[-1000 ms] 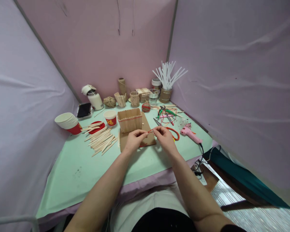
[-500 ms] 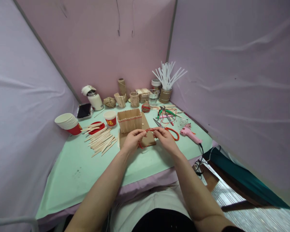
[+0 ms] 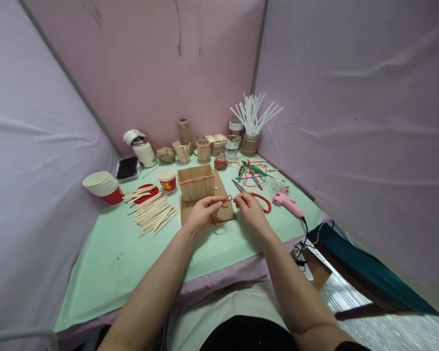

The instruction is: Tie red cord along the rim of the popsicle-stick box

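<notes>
Above a brown board (image 3: pixel 227 212), my left hand (image 3: pixel 204 212) pinches a red string (image 3: pixel 227 199). A small loop of it sticks out to the right of the fingertips, and a loose tail hangs below the hand. My right hand (image 3: pixel 249 208) is closed in a pinch beside the end of that loop; its fingers mostly hide the string there. Just behind my left hand stands a rectangular box of wooden sticks (image 3: pixel 196 184) with red string along its upper edge. Scissors with red handles (image 3: pixel 262 202) lie partly behind my right hand.
Loose wooden sticks (image 3: pixel 152 214), a paper cup (image 3: pixel 167 180) and stacked cups (image 3: pixel 104 186) are on the left. Pliers (image 3: pixel 254 170) lie amid tangled red string at the back right. A pink glue gun (image 3: pixel 289 203) with a cable lies near the right edge. Water fills a glass (image 3: pixel 232 147) partway.
My hands have moved slightly apart. The string that bridged both hands now shows as a small loop at my left fingertips, and more of its tail shows below.
</notes>
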`<control>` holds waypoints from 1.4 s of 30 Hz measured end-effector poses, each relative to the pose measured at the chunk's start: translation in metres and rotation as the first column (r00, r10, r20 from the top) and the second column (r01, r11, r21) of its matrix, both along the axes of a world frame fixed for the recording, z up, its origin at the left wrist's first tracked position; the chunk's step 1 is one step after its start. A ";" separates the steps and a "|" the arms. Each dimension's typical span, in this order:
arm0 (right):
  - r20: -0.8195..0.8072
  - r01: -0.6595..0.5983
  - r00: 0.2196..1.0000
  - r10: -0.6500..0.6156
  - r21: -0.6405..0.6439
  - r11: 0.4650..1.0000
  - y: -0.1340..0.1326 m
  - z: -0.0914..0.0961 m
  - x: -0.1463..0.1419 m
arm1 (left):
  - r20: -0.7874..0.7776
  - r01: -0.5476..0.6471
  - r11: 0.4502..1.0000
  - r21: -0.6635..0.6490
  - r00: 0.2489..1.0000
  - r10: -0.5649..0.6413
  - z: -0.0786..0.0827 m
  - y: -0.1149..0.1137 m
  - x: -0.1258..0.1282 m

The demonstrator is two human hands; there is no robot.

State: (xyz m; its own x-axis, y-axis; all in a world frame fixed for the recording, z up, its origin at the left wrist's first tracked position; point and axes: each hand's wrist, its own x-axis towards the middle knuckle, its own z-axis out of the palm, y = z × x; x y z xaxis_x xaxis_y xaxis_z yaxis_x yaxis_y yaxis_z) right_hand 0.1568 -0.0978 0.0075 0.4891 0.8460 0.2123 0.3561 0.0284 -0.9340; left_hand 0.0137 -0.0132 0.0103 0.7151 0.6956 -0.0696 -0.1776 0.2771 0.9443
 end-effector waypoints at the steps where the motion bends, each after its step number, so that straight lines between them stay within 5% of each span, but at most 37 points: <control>1: 0.031 0.019 0.999 -0.018 -0.021 1.000 0.000 -0.001 0.000 | -0.008 0.016 1.000 0.001 1.000 -0.016 0.000 -0.001 0.000; 11: 0.420 0.311 0.877 -0.234 -0.127 0.942 0.000 -0.017 0.012 | 0.003 0.012 1.000 -0.006 1.000 -0.012 0.004 0.000 -0.004; 17: 0.437 0.368 0.836 -0.332 0.004 0.930 -0.001 -0.013 0.007 | -0.054 -0.068 0.979 0.195 0.995 0.079 0.006 -0.004 -0.001; 20: 0.334 0.296 0.892 -0.305 0.079 0.952 -0.003 -0.001 -0.004 | -0.068 -0.155 0.926 0.345 0.980 0.189 0.007 -0.009 0.001; 24: 0.100 0.097 0.989 -0.105 0.086 0.992 -0.002 0.008 -0.022 | -0.075 -0.224 0.829 0.512 0.950 0.303 0.008 -0.014 0.001; 28: 0.026 0.086 0.996 -0.089 0.110 0.990 0.001 0.006 -0.030 | -0.079 -0.205 0.766 0.609 0.945 0.316 0.009 -0.017 0.000; 38: 0.377 0.022 0.924 -0.069 0.129 0.991 -0.002 0.007 -0.026 | -0.194 -0.128 0.812 0.570 0.939 0.284 0.003 -0.012 0.002; 42: 0.364 0.021 0.930 -0.051 0.087 0.996 -0.002 0.006 -0.022 | -0.230 -0.116 0.855 0.506 0.937 0.264 0.006 -0.011 0.004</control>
State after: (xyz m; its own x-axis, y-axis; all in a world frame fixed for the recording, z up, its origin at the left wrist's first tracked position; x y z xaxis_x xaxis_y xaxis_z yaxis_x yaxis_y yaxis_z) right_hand 0.1351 -0.0994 0.0135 0.3945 0.8019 0.4487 0.6746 0.0788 -0.7339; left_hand 0.0173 -0.0247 0.0161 0.5661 0.8140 0.1300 0.1127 -0.2326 0.9660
